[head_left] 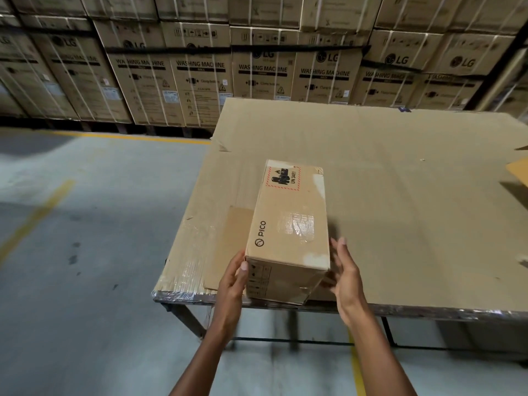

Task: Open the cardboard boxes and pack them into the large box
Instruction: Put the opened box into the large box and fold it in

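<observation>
Hands (288, 277) around PICO box (288, 221)

Left hand (233, 277): fingers hidden behind the PICO box (287, 238). Counter (400, 181): right end cut off by frame edge. Orange-brown cardboard piece (518, 172): mostly out of frame. Washing machine cartons (200, 72): small print illegible, outer stacks blurred.

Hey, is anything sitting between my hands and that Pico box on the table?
Nothing visible. The left hand touches the Pico box at its near left corner and the right hand sits at its near right side. The table around it is bare cardboard.
</observation>
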Available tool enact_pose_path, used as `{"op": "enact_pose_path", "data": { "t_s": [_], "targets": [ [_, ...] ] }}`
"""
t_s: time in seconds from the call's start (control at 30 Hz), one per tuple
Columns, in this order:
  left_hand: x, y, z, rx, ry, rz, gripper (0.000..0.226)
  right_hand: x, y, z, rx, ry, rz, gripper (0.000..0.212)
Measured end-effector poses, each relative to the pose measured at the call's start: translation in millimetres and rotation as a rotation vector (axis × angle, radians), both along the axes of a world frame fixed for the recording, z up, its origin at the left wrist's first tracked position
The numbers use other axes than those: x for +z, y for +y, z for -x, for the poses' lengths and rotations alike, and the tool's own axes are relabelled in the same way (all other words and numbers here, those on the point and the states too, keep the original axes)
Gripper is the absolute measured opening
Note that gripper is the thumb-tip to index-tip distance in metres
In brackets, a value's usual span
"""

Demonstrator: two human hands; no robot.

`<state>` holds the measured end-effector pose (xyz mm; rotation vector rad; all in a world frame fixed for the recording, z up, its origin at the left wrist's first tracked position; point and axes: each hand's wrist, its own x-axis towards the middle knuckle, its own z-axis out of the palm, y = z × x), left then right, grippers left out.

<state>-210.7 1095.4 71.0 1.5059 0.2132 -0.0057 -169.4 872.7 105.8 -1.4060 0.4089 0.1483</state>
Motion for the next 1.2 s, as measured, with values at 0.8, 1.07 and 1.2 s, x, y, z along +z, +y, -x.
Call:
{"op": "enact_pose_path", "data": {
  "t_s": [0.8, 1.07, 1.2],
  "targets": [
    [15, -90, -20, -0.381, -0.333, -0.902, 0.061, -58, -105, 17, -0.464, 0.305, -0.069, 0.031],
    [13, -140, -24, -0.549, -0.407, -1.182, 0.057, -71, -131, 30, -0.503, 0.448, -0.037, 0.03],
    [8, -142, -25, -0.5, -0.39, -1.089, 0.051, -31, -133, 41, -0.517, 0.213, 0.172, 0.034]
  ]
}}
